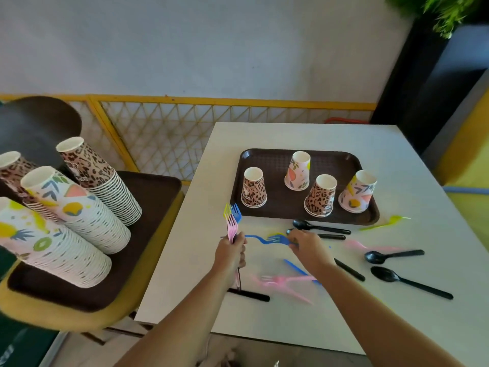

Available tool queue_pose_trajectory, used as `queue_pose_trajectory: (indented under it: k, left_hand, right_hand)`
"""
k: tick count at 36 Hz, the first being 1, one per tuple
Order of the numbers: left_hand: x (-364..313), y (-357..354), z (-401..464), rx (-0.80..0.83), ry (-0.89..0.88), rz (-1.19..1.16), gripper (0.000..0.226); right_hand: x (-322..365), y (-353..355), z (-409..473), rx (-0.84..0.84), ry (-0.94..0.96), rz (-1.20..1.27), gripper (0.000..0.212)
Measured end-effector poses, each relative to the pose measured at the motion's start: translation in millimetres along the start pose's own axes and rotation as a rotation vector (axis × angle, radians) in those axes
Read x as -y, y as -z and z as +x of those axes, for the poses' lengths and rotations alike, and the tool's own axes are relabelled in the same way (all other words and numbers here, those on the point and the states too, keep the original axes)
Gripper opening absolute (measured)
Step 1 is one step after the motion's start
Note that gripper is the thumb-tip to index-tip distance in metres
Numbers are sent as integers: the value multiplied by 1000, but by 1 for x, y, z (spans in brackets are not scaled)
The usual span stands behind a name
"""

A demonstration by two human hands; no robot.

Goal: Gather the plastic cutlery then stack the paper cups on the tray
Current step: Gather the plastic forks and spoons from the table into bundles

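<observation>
Left hand (230,249) is fisted around a bunch of forks (232,221), tines up. Right hand (307,246) pinches a blue fork (267,239) just beside it. Beyond both hands sits the tray (275,207) with four upside-down paper cups (254,188). Black spoons (410,283) lie right of the right hand, pink forks (283,283) blurry between the forearms.

Upturned cups (307,182) on tray (275,207); scattered cutlery (407,283)

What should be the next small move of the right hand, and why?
Probably carry the blue fork that the right hand pinches across to the bundle of forks gripped upright in the left hand, because the black spoons and other cutlery are yet to be gathered from the table.
</observation>
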State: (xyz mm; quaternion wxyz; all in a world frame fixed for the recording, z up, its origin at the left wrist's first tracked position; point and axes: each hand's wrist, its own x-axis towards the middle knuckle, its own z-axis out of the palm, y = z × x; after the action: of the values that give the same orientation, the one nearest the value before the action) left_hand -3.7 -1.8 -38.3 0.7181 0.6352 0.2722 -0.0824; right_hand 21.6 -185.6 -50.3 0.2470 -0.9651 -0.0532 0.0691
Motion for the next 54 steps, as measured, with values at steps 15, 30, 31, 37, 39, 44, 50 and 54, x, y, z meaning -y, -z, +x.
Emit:
queue_pose_trajectory:
  k: [15,30,31,37,39,44,50,54]
  left_hand:
    - [7,14,-4,-180,-239,634,7]
    - [-10,1,-1,-43,-353,1255,21]
    - [-9,0,-3,-32,-350,1241,17]
    - [-2,-8,-10,22,-328,1134,17]
    - [-3,-11,-15,47,-342,1111,17]
    - [-8,-20,-25,81,-363,1074,16]
    - [-1,-36,-30,97,-322,1040,26]
    - [4,-35,-36,77,-271,1016,27]
  right_hand:
    - [12,-1,11,102,193,-241,25]
    - [-4,35,13,-1,261,-106,23]
    - [-6,37,13,-7,270,-103,22]
    - [-19,46,14,-12,300,-65,18]
    - [-24,51,14,-39,323,-34,17]
    - [-32,73,13,-51,361,-96,17]
    - [-42,80,7,-71,351,-142,17]
    - [-67,78,7,-172,265,-132,16]
